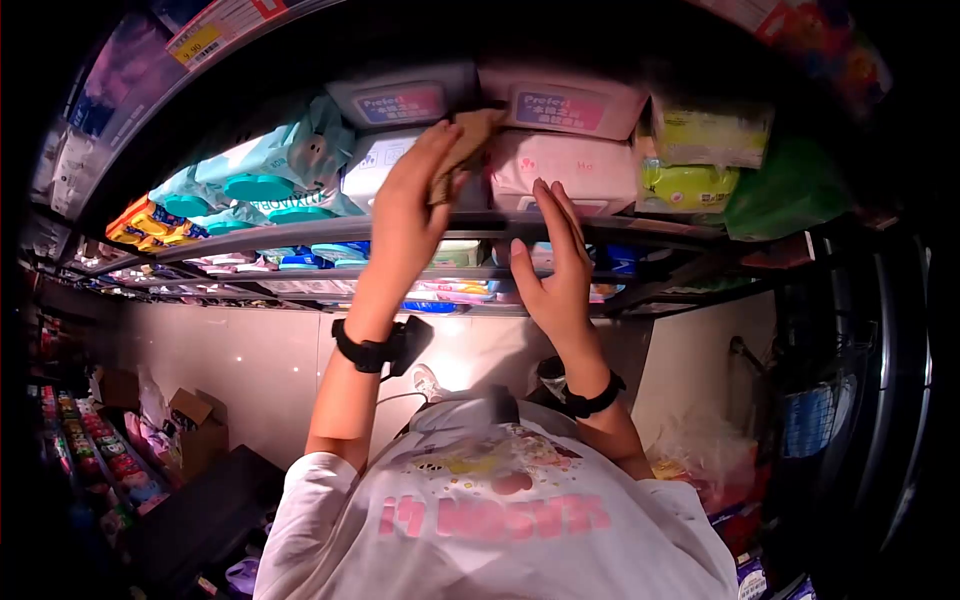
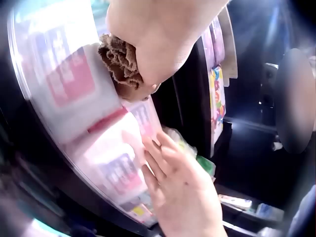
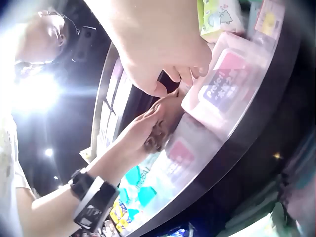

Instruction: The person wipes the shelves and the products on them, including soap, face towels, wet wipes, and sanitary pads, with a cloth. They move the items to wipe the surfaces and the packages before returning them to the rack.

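Observation:
A folded brown cloth (image 1: 466, 150) is pinched between the thumb and fingers of my left hand (image 1: 405, 205), in front of the packs on the shelf. In the left wrist view the cloth (image 2: 121, 64) shows a crumpled, rough edge under the hand (image 2: 153, 39). My right hand (image 1: 556, 270) has its fingers stretched out, with the fingertips right at the front of a pink pack (image 1: 565, 165). Left of it stands a whitish pack (image 1: 375, 165), partly behind my left hand. In the right wrist view my right hand (image 3: 158, 44) overlaps the pink pack (image 3: 222, 84).
Teal-lidded wipes packs (image 1: 265, 175) fill the shelf to the left; green packs (image 1: 690, 185) and a green bag (image 1: 785, 195) stand right. A dark shelf edge (image 1: 450, 225) runs below the packs. Cardboard boxes (image 1: 198, 430) sit on the floor behind, left.

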Action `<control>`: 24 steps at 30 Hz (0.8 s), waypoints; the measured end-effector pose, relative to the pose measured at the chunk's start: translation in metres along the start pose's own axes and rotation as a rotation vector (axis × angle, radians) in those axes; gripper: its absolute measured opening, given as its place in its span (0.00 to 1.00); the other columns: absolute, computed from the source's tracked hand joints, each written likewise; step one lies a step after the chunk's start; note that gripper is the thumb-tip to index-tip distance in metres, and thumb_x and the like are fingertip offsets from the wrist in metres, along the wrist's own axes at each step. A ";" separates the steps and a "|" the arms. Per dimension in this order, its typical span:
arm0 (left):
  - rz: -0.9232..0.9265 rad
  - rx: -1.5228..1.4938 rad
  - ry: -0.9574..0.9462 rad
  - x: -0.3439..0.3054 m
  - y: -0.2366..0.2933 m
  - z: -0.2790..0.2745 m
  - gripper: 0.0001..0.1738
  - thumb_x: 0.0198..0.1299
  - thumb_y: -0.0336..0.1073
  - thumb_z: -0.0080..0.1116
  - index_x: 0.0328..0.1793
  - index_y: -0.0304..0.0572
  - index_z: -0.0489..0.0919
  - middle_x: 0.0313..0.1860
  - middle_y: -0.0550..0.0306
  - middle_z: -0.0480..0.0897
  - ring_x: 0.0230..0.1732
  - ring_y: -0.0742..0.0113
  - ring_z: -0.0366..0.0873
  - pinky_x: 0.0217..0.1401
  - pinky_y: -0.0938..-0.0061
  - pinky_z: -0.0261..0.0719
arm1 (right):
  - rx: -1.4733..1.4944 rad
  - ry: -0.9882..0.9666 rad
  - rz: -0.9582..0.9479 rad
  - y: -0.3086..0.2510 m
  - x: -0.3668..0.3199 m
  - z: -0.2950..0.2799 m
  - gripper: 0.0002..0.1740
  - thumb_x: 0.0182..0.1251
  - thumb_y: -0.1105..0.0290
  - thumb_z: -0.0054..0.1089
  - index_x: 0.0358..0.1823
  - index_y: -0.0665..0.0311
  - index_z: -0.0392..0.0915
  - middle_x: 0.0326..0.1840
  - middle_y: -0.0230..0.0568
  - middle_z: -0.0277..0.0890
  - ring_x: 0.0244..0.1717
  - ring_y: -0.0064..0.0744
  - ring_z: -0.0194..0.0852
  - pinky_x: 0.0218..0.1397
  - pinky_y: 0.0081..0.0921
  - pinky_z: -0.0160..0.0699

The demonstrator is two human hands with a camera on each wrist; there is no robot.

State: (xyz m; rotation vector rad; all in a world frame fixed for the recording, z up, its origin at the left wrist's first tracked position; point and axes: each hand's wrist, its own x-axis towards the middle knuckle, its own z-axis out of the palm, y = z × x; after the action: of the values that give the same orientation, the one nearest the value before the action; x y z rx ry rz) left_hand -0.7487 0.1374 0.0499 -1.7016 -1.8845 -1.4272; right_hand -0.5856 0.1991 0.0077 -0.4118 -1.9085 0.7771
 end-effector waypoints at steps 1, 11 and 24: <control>0.081 0.049 -0.049 0.005 0.011 0.014 0.23 0.50 0.26 0.58 0.56 0.40 0.74 0.57 0.45 0.75 0.59 0.47 0.71 0.58 0.64 0.72 | -0.024 -0.029 -0.026 0.000 -0.001 -0.001 0.31 0.52 0.79 0.56 0.62 0.69 0.64 0.65 0.52 0.62 0.69 0.53 0.54 0.68 0.40 0.55; 0.327 0.129 -0.102 0.002 0.060 0.091 0.21 0.40 0.25 0.57 0.46 0.40 0.78 0.55 0.56 0.76 0.53 0.51 0.73 0.51 0.66 0.76 | -0.167 -0.056 0.031 0.011 -0.003 -0.068 0.27 0.53 0.81 0.52 0.59 0.73 0.66 0.66 0.58 0.59 0.69 0.57 0.53 0.69 0.43 0.54; 0.314 0.140 -0.171 -0.032 0.019 0.023 0.15 0.48 0.30 0.54 0.45 0.39 0.77 0.53 0.56 0.76 0.63 0.52 0.67 0.62 0.57 0.68 | -0.255 -0.040 -0.182 0.002 -0.008 0.020 0.32 0.52 0.75 0.56 0.62 0.71 0.62 0.67 0.56 0.57 0.69 0.57 0.50 0.70 0.48 0.47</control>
State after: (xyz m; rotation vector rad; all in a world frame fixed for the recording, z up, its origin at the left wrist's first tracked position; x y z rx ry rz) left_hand -0.7127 0.1320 0.0249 -1.9947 -1.6555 -1.0373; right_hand -0.5996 0.1892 -0.0049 -0.3731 -2.0577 0.4272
